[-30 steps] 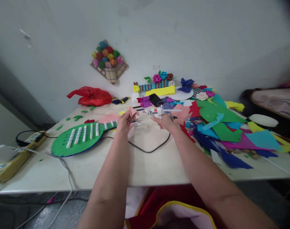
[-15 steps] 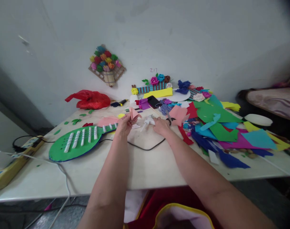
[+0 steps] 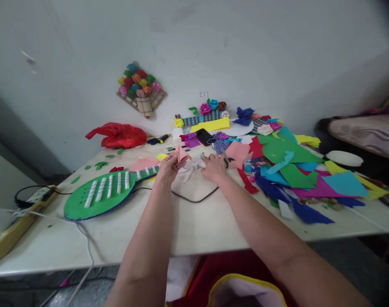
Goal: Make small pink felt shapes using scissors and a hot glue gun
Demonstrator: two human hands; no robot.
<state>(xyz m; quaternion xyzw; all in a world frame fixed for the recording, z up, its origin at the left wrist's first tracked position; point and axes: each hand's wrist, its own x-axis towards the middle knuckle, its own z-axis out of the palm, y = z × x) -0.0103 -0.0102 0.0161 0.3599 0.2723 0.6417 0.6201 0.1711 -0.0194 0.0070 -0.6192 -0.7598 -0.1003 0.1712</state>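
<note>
My left hand (image 3: pixel 168 168) pinches a folded piece of pink paper (image 3: pixel 181 154), raised a little above the table. A white glue gun (image 3: pixel 198 163) with a black cord lies just right of it, partly hidden. Curled over the right end of that glue gun is my right hand (image 3: pixel 214 168), its palm facing down and some fingertips out of sight. Scissors (image 3: pixel 226 162) lie close beyond my right hand, next to flat pink paper (image 3: pixel 238 153). To the left rests a green guitar-shaped cutout (image 3: pixel 100 209) with white rolled strips on it.
Coloured paper scraps (image 3: pixel 296 175) pile up on the right. A black phone (image 3: pixel 205 137), blue string (image 3: pixel 220 146) and a yellow strip (image 3: pixel 211 125) lie toward the wall. A red plastic bag (image 3: pixel 120 135) sits back left; a power strip (image 3: pixel 21 221) with cords lies at the left edge.
My right hand has shifted slightly left and up over the glue gun. My left hand still holds the pink paper, turned a little. The whole view has shifted slightly.
</note>
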